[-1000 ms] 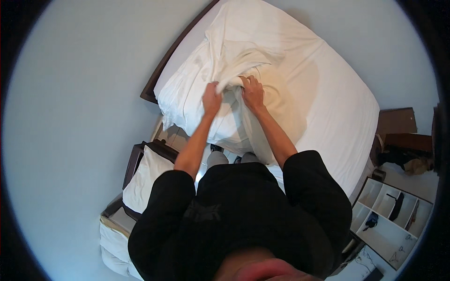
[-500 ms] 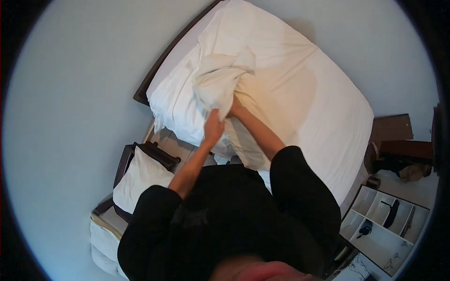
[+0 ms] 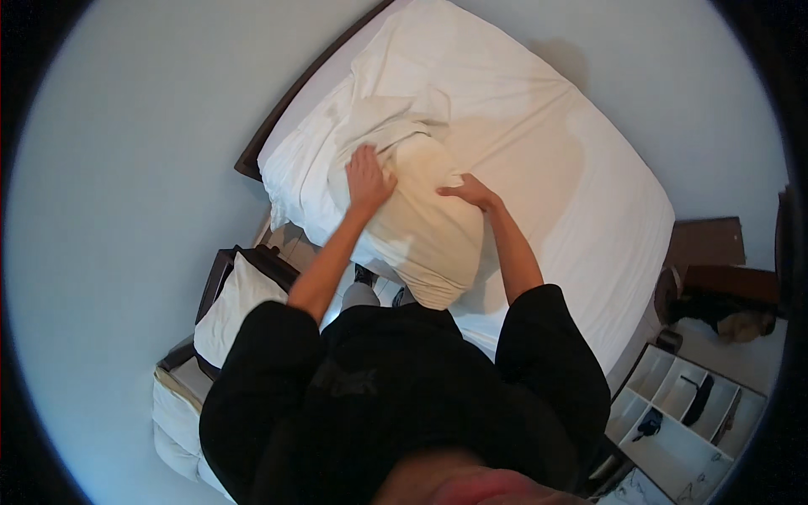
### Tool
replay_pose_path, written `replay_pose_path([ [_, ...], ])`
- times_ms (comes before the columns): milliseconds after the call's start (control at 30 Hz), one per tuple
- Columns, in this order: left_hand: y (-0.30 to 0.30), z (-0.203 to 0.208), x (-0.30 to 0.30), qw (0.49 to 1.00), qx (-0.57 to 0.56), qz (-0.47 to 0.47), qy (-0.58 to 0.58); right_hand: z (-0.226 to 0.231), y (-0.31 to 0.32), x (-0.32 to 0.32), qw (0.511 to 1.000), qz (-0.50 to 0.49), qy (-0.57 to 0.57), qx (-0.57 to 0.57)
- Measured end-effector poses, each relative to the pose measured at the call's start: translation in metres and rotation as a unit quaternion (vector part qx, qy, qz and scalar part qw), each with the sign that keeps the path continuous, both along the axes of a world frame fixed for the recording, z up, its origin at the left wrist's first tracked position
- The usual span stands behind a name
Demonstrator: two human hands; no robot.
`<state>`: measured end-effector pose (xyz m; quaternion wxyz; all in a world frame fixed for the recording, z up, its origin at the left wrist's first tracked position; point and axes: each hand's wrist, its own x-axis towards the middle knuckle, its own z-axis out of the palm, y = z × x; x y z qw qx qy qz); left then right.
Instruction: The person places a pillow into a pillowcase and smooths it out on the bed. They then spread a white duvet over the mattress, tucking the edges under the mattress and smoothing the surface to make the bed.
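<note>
Though rumpled, cream cloth (image 3: 429, 231) against both hands (image 3: 368, 179) (image 3: 474, 193)

Walls (image 3: 126, 210): pale blue-grey, plain. I see soft shadow past bed's upper edge. Bed (image 3: 589, 210): white sheet, dark frame (image 3: 249, 162) upper left. Floor (image 3: 295, 242): tiled. Chair (image 3: 271, 263): dark, left, white cushion (image 3: 240, 307) on it. Shelf unit (image 3: 677, 450): lower right, white compartments; I note few dark items inside.

Our left hand (image 3: 369, 179) is palm down, fingers extended forward; our right hand (image 3: 471, 191) points inward, its thumb stretched leftward.
</note>
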<state>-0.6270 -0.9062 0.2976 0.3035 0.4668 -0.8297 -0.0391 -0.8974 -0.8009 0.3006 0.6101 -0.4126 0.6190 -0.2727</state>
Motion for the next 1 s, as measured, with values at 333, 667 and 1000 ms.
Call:
replay_pose_path([
  [333, -0.107, 0.017, -0.067, 0.941, 0.006, -0.254, -0.224, 0.019, 0.05, 0.043, 0.994, -0.09, -0.025, -0.065],
  [667, -0.074, 0.085, -0.094, 0.911, -0.069, -0.378, -0.151, 0.05, 0.049, 0.096, 0.951, -0.154, 0.237, -0.126],
  [1000, -0.044, 0.105, -0.102, 0.797, -0.113, -0.541, -0.243, 0.062, 0.007, 0.158, 0.893, -0.074, 0.437, -0.083],
])
